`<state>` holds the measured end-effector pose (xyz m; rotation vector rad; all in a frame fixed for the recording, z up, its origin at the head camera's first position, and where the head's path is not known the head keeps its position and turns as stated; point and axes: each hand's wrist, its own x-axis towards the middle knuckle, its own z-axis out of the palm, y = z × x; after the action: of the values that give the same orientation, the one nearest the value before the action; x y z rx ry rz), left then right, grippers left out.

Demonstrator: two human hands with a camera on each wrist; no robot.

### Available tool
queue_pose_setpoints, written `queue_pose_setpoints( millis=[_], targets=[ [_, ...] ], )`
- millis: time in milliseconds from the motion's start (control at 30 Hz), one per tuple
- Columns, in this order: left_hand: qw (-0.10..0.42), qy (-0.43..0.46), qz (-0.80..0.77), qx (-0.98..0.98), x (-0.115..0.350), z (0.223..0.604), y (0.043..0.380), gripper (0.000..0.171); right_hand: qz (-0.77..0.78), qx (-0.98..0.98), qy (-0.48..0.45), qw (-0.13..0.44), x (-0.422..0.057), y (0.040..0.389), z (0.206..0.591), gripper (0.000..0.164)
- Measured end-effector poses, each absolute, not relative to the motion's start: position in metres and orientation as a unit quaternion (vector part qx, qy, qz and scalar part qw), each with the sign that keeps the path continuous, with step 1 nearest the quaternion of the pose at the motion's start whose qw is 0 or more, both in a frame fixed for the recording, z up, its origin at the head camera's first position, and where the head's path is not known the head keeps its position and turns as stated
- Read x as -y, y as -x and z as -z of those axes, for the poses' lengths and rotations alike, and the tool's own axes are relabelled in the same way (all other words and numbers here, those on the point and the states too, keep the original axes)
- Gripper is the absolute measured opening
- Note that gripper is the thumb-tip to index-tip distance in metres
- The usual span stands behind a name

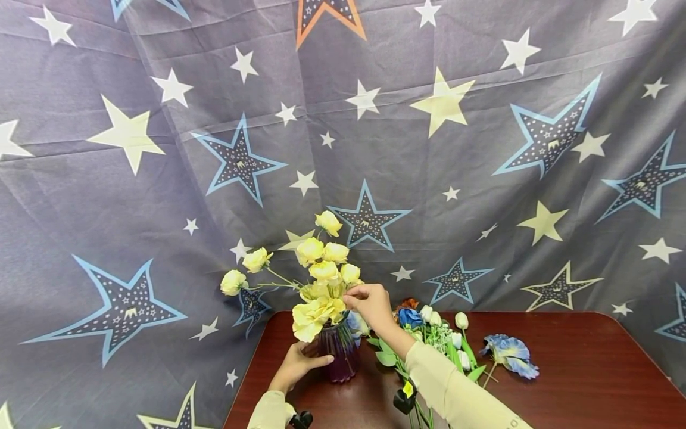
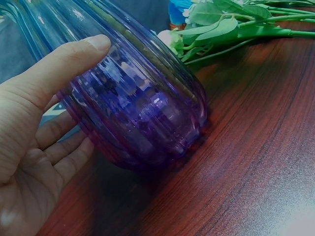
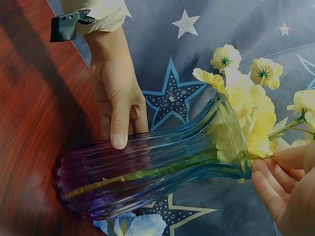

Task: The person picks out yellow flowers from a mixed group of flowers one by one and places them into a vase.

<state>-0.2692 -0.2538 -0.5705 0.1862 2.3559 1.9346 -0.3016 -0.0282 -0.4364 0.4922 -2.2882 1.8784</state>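
A ribbed glass vase (image 1: 340,356), blue at the top and purple at the base, stands on the table with yellow flowers (image 1: 321,271) in its mouth. My left hand (image 1: 301,364) holds the vase's side. In the left wrist view the thumb (image 2: 81,56) lies across the near ribs, with the other fingers behind the glass. Beside the blooms, my right hand (image 1: 371,305) pinches a thin yellow-flower stem (image 3: 262,157) just above the rim, as the right wrist view shows. One thick stem (image 3: 133,177) runs down inside the vase.
Right of the vase lies a pile of artificial flowers: white tulips (image 1: 461,320), a blue rose (image 1: 409,317) and green leaves (image 1: 387,356). A pale blue flower (image 1: 511,356) lies farther right on the dark red table (image 1: 589,369). A star-printed cloth (image 1: 386,149) hangs behind.
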Motion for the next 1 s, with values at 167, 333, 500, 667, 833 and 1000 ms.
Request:
queue_pose_setpoints(
  millis=[167, 333, 500, 667, 833, 1000],
  targets=[
    [0.040, -0.055, -0.626, -0.777, 0.252, 0.566, 0.266, 0.070, -0.620, 0.764, -0.165, 0.069, 0.028, 0.302, 0.437, 0.009],
    [0.045, -0.052, -0.627, -0.776, 0.253, 0.566, 0.266, 0.070, -0.611, 0.771, -0.166, 0.067, 0.027, 0.301, 0.436, 0.008],
    [0.051, -0.050, -0.622, -0.780, 0.254, 0.567, 0.269, 0.069, -0.599, 0.779, -0.172, 0.070, 0.026, 0.300, 0.433, 0.007],
    [0.048, -0.045, -0.620, -0.782, 0.256, 0.578, 0.274, 0.070, -0.601, 0.776, -0.176, 0.066, 0.024, 0.299, 0.430, 0.007],
    [0.041, -0.037, -0.616, -0.786, 0.259, 0.591, 0.279, 0.073, -0.601, 0.778, -0.174, 0.060, 0.022, 0.299, 0.430, 0.007],
    [0.040, -0.037, -0.616, -0.786, 0.260, 0.593, 0.281, 0.074, -0.600, 0.778, -0.176, 0.060, 0.021, 0.299, 0.428, 0.007]
  ],
)
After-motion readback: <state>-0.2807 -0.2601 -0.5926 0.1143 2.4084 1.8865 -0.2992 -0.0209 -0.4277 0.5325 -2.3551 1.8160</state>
